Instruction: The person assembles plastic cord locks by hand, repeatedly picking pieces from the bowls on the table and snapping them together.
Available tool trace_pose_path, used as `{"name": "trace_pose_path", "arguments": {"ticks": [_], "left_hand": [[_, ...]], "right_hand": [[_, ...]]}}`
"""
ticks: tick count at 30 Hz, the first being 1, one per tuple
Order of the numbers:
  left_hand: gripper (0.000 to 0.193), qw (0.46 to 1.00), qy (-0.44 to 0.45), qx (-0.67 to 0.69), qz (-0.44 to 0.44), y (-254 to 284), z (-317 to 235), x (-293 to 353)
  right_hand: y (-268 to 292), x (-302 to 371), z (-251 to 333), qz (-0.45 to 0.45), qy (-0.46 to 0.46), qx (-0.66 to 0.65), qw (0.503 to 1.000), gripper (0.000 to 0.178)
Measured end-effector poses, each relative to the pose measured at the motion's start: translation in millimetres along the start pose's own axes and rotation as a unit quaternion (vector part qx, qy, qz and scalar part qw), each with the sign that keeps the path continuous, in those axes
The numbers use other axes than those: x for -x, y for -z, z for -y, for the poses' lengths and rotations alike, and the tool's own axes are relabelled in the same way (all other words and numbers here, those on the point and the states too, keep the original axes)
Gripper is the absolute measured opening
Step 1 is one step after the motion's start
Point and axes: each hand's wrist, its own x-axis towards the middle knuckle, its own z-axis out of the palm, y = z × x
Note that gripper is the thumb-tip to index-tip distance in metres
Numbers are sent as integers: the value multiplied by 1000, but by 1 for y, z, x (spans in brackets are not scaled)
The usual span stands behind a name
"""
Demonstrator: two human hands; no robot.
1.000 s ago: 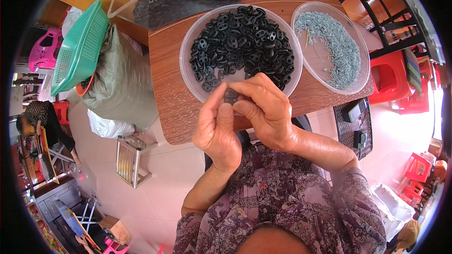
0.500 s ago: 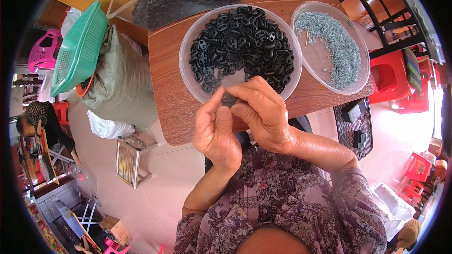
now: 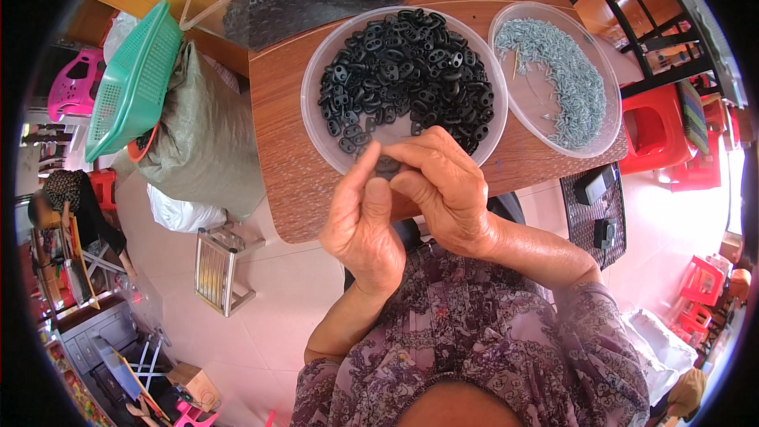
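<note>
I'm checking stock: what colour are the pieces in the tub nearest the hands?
Black pieces, clearest in the head view.

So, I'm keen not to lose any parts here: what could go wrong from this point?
The small dark piece between the fingers might slip into the round tub and be lost among the black pieces.
The tub of bluish-grey pieces seems to overhang the right edge of the table; a bump could spill it.
</note>
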Motion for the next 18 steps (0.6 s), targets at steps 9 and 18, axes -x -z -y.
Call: {"name": "trace_pose_path", "arguments": {"ticks": [9, 18], "left_hand": [[32, 1000, -6, 7, -10, -1, 4, 2], [24, 999, -25, 12, -40, -4, 14, 5]], "right_hand": [[-3, 0, -1, -29, 57, 34, 997, 31], [-5, 0, 0, -47, 78, 58, 994, 22]]}}
